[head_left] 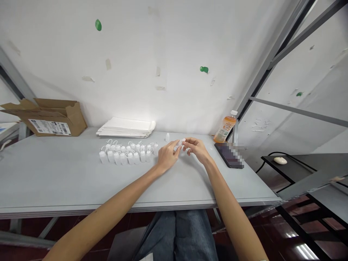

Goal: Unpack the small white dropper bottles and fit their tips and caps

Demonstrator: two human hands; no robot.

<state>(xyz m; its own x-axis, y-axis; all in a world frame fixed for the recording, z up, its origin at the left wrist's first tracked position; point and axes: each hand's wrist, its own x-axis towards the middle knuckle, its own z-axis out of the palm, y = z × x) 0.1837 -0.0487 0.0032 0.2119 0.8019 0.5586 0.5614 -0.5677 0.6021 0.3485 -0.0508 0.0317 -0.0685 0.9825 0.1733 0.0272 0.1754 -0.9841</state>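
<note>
Left hand point(168, 156) closed round a small white bottle point(178, 144), above the surface point(179, 186), nearer back edge than front. Right hand point(198, 148) pinched on its upper end. Similar bottles point(136, 158) stand in rows leftward.

Faded blue denim trousers point(193, 233), slim bare forearms point(119, 194), bare hands point(167, 156)

a small, translucent white bottle point(179, 145) tilts between the fingertips of the left hand point(168, 155) and right hand point(199, 148), partly hidden by them. to the left, similar white bottles point(136, 158) stand upright in close rows, several loop-topped. one small white piece point(167, 137) stands apart beyond the left hand.
</note>
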